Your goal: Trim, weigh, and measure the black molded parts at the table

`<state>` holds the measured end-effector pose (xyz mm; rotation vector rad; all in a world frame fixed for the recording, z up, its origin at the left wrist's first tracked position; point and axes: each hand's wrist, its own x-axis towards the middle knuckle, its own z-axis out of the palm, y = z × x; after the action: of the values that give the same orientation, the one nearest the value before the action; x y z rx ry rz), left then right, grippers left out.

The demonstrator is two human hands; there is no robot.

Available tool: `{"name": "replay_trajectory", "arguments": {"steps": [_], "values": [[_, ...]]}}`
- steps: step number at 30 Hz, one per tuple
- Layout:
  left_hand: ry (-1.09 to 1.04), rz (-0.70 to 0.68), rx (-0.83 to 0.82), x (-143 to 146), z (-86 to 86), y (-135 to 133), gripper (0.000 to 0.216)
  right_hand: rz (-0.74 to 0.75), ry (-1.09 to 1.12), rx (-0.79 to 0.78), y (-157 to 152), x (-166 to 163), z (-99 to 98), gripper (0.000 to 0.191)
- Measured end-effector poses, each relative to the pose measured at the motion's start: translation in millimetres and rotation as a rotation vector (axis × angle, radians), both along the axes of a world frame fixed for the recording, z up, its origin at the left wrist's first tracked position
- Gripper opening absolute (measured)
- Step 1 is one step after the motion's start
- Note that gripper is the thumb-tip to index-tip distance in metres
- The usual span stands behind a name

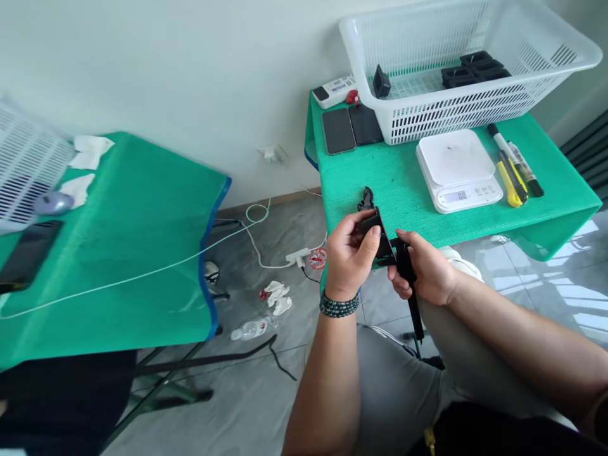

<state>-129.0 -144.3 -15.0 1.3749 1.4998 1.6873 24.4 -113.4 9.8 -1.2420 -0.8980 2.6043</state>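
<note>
Near the front edge of the green-covered table, my left hand is closed around a black plastic part, its thumb pressed on the near side. My right hand grips a black caliper, whose long thin bar points down toward my lap. The caliper's jaw end meets the black part between my two hands; fingers hide much of the contact. Just beyond my left fingertips, a small crumpled black item lies on the table.
A white basket with several black parts stands at the back. Close by are a white digital scale, a yellow cutter, markers and two phones. Cables, tissues and a bottle lie on the floor between the tables.
</note>
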Motion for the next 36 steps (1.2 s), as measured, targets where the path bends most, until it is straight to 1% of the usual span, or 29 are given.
{"name": "replay_trajectory", "arguments": {"steps": [5,8,12,16,20,22,27,29,33,36], "values": [[0.062,0.003,-0.017,0,-0.5,1,0.045,-0.052,-0.028,-0.067,-2,-3,1.4,0.069],[0.07,-0.019,0.013,-2,-0.8,1,0.043,-0.061,-0.044,-0.092,-2,-5,2.5,0.065],[0.102,-0.014,0.029,-3,-0.8,3,0.042,-0.06,-0.017,-0.11,-2,-6,-0.6,0.062],[0.11,-0.009,0.064,-3,-0.5,3,0.04,-0.062,-0.01,-0.088,-1,-5,-2.9,0.061],[0.097,-0.009,0.067,-4,-1.9,2,0.039,-0.069,-0.036,-0.079,-1,-7,-0.2,0.063],[0.077,-0.004,0.068,-5,-4.1,2,0.04,-0.066,-0.067,-0.093,0,-9,1.7,0.064],[0.016,-0.001,0.14,-9,-12.5,4,0.04,-0.078,-0.07,-0.111,2,-11,3.4,0.065],[-0.001,-0.016,0.145,-10,-14.8,5,0.043,-0.079,-0.053,-0.103,2,-9,1.9,0.064],[-0.033,-0.067,0.131,-8,-16.6,5,0.057,-0.082,0.03,-0.073,2,-5,-3.9,0.063],[-0.029,-0.093,0.093,-2,-17.1,3,0.06,-0.092,0.059,-0.048,2,-4,-5.9,0.063]]}}
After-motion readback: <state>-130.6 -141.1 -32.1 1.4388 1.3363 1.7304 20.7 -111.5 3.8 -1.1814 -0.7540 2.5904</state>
